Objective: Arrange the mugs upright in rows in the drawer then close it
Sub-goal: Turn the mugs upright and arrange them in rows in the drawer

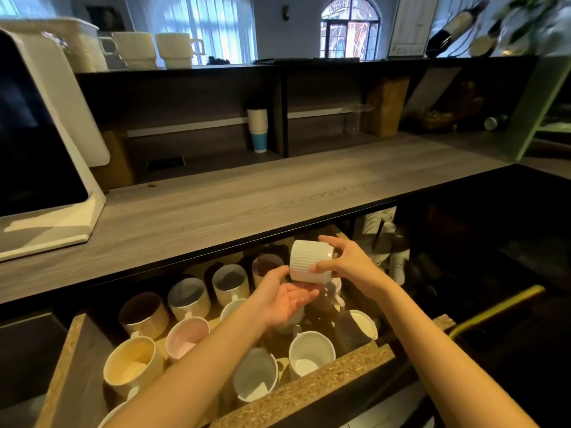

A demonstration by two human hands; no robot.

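drawer (309, 393): stood pulled open under the counter (247, 193), chipboard front edge nearest the camera.
white ribbed mug (310, 261): was in the air above the drawer's back right part, clear of the mugs inside.
right hand (349, 264): above the drawer, fingers and thumb curled round the white ribbed mug's right side.
left hand (284, 301): above the drawer's middle, palm up, fingers straight beneath the mug, thumb against its left side.
other mugs (310, 353): stood upright inside the drawer in loose rows.
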